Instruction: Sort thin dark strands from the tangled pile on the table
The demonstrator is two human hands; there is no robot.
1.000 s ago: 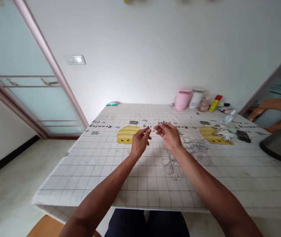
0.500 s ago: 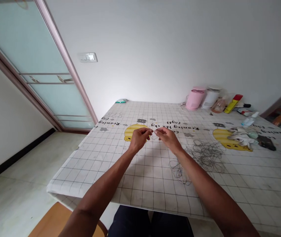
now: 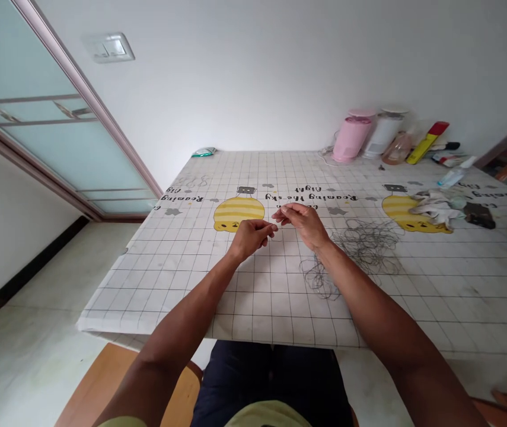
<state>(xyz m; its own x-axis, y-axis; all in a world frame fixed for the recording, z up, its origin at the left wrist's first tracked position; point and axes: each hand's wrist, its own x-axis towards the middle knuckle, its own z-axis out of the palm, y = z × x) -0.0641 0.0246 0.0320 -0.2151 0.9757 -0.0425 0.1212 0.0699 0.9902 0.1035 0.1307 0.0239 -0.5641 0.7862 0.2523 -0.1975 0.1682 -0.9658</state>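
Observation:
Over the middle of the table, my left hand (image 3: 253, 236) is closed, thumb and fingers pinched on something too thin to make out. My right hand (image 3: 301, 222) is just right of it and slightly farther away, its thumb and fingertips pressed together; what they hold, if anything, is too small to see. The fingertips of both hands are close but apart. A loose tangle of thin dark wire or thread (image 3: 364, 244) lies on the cloth beside my right forearm, with a smaller looped bunch (image 3: 319, 279) nearer the front edge.
The checked tablecloth (image 3: 168, 284) covers the table. At the back right stand a pink container (image 3: 351, 137), a white one (image 3: 383, 135) and a yellow-red box (image 3: 426, 142). A crumpled cloth (image 3: 437, 207) and a dark object (image 3: 480, 215) lie on the right. A green packet (image 3: 204, 152) sits back left.
The view has tilted down. My right hand has risen a little away from my left, and its fingers are more extended. The fingertips have separated slightly.

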